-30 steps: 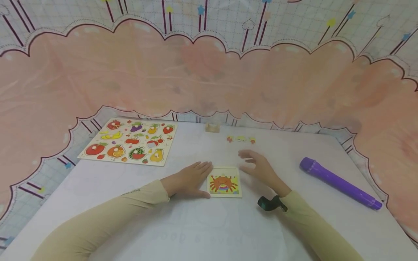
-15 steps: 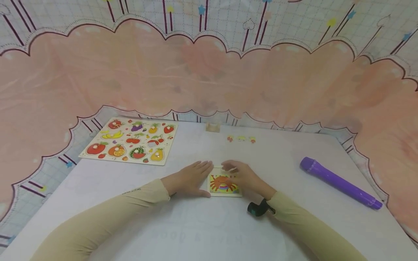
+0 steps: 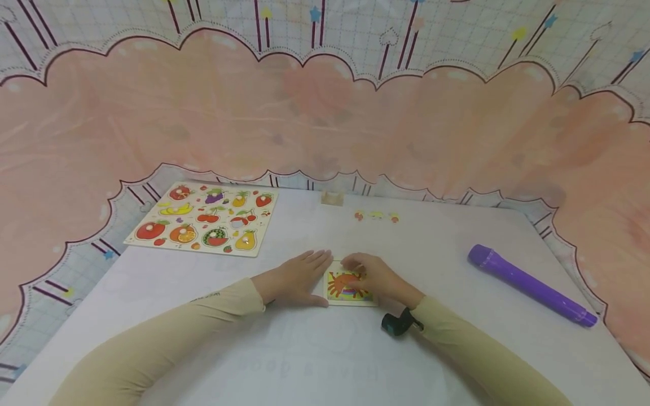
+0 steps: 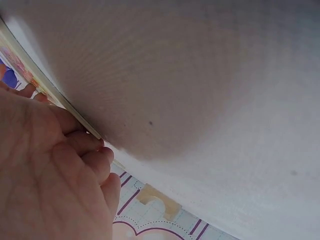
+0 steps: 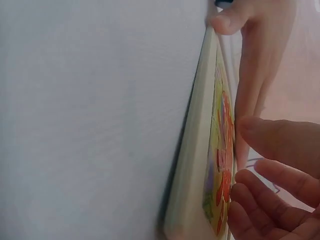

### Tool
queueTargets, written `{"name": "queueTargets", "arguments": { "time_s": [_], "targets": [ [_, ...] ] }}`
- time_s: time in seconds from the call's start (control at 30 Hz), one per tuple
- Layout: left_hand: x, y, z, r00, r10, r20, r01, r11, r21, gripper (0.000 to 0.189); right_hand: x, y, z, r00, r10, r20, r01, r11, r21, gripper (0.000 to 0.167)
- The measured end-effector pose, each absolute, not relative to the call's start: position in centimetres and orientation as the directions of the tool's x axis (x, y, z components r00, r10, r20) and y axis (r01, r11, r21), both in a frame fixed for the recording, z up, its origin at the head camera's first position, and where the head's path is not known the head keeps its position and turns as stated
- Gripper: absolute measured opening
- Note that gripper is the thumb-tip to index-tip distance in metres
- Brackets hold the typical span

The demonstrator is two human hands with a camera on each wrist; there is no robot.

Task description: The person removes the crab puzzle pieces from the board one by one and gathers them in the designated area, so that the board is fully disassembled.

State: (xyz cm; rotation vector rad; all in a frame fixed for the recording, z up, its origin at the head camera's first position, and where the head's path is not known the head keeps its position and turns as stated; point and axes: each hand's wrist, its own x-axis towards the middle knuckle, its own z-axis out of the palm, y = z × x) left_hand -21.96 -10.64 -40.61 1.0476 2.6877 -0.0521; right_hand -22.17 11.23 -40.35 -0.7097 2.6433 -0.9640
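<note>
A small square wooden puzzle (image 3: 335, 290) with an orange crab picture lies on the table between both hands. My left hand (image 3: 291, 279) is spread beside it, fingers and thumb along its left edge. Over its right side is my right hand (image 3: 378, 277), thumb and fingers slightly bent. In the right wrist view, the right hand (image 5: 282, 185) has its fingertips at the picture face of the puzzle (image 5: 220, 150), with nothing gripped between them. The left wrist view shows the left hand (image 4: 45, 160) with fingertips at the board's edge (image 4: 70, 107).
A fruit peg board (image 3: 193, 221) lies at the back left. Near the far edge are a notched tan block (image 3: 332, 198) and several small red and green pieces (image 3: 376, 215). A purple microphone-shaped stick (image 3: 530, 285) rests on the right. A black wrist camera (image 3: 396, 323) juts from the right wrist.
My right hand has moved left from beside the crab puzzle to over its right side. The left hand stays in place along the left edge.
</note>
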Motion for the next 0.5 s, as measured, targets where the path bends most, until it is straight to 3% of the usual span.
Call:
{"name": "queueTargets", "arguments": {
  "time_s": [0.5],
  "targets": [
    [-21.7,-10.8,-40.2,-0.698,0.677,-0.231,0.678,0.729,0.089,0.096,-23.5,10.5,-40.4,-0.737,-0.675,-0.037,-0.558,0.639,-0.529,0.031]
  ]
}}
